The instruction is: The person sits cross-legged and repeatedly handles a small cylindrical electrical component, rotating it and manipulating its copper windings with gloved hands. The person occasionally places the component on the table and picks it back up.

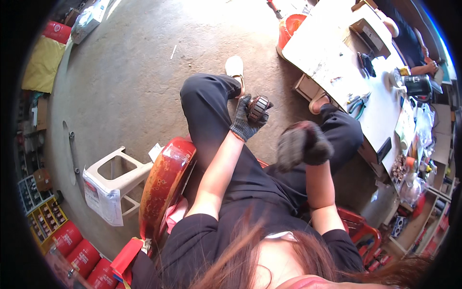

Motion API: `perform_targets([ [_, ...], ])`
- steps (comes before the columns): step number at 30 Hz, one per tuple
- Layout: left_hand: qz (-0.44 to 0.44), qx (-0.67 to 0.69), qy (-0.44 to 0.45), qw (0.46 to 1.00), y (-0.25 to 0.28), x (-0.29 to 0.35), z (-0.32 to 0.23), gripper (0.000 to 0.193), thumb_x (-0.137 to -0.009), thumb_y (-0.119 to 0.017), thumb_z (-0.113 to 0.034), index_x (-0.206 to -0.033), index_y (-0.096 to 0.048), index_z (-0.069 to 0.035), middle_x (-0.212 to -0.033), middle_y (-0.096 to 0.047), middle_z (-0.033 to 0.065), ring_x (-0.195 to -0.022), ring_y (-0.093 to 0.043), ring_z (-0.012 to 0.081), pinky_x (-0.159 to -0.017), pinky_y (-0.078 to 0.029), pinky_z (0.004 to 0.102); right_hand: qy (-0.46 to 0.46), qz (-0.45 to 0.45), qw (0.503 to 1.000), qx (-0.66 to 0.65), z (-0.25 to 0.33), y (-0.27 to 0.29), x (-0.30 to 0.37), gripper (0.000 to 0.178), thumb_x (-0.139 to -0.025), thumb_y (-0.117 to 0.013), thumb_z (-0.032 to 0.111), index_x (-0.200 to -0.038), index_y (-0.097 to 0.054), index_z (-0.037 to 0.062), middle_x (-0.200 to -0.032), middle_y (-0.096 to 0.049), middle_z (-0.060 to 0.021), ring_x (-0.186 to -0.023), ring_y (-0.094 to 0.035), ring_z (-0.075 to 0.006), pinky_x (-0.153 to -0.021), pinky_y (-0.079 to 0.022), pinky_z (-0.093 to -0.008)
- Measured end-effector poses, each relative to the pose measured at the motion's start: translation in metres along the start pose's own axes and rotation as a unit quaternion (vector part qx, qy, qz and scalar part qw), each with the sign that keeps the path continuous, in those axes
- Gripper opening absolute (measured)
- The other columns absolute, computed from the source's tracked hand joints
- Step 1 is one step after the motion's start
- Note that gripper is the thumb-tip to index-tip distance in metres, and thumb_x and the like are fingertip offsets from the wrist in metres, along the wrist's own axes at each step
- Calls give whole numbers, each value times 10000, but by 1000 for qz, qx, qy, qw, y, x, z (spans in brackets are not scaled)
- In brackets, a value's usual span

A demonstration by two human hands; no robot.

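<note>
Slotted metal rotor (258, 107), a short ribbed cylinder, sits in the left hand (246, 120), whose grey-gloved fingers are wrapped around it in front of the knees. The right hand (304, 145), in a dark grey glove, is well apart from it over the right thigh; it is blurred, so I cannot tell whether it is closed or holds anything. Beneath both arms are the seated person's dark trousers (207, 106).

Off to the right, a white table (327, 48) bears pliers (358, 103) with teal handles near its edge, an open cardboard box (369, 37) and a black mug (417, 85). Another person (406, 41) is at its far side. A red bucket (288, 30) stands just beside the table.

On the left, a glossy red seat (166, 180) is near a beige plastic stool (132, 166) with a printed sheet (103, 197) hanging from it. Red cylinders (83, 256) lie at lower left beside a yellow tray (37, 230).
</note>
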State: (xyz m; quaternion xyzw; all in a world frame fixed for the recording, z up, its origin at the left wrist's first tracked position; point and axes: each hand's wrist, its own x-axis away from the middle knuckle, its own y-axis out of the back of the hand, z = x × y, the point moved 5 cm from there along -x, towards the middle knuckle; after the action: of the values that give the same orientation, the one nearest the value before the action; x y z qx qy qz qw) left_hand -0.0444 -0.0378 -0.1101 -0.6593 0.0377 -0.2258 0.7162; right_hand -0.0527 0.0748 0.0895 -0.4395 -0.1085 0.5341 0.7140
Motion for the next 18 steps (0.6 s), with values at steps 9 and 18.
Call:
perform_targets([
  [9, 122, -231, 68, 963, -28, -11, 13, 451, -837, -652, -287, -1151, -550, 20, -981, -635, 100, -820, -618, 166, -677, -528, 315, 147, -365, 835, 385, 57, 85, 10, 475, -980, -444, 322, -1268, -506, -51, -1308, -539, -169, -1212, -505, -266, -1048, -355, -344],
  [18, 0, -542, -144, 828, -32, -4, -25, 408, -796, -720, -219, -1117, -584, -6, -935, -637, 67, -822, -612, 160, -786, -518, 318, -443, -244, 730, 460, -48, 101, 41, 659, -977, -379, 513, -763, -656, -45, -673, -656, -135, -636, -651, -203, -629, -500, -305],
])
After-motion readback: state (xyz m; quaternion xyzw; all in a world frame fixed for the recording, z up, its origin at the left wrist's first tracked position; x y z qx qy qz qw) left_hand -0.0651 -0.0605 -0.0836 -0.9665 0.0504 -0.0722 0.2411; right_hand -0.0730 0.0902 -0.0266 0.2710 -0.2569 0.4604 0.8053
